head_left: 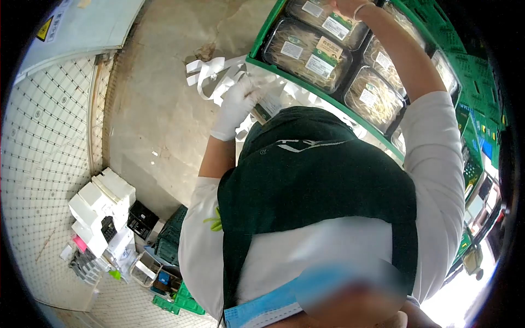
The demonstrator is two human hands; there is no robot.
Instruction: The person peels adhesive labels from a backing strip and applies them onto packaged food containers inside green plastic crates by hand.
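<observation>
Head view: left hand (pixel 238 104) pinches labels (pixel 266 109) near a far-right green crate (pixel 266 28) of sprout packs (pixel 306 54), seemingly mid-labelling, which calls for flat placement; right hand (pixel 346 7) lies over them, grip unclear.

White boxes (pixel 102 201) are crowding near the patterned wall (pixel 49 136)
A black crate (pixel 143 220) is sitting beside them, while a yellow warning sign (pixel 44 30) is showing on a pale panel (pixel 90 30).

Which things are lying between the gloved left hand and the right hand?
In the head view, the crate's rim and a labelled pack lie between the left hand and the right hand.
</observation>
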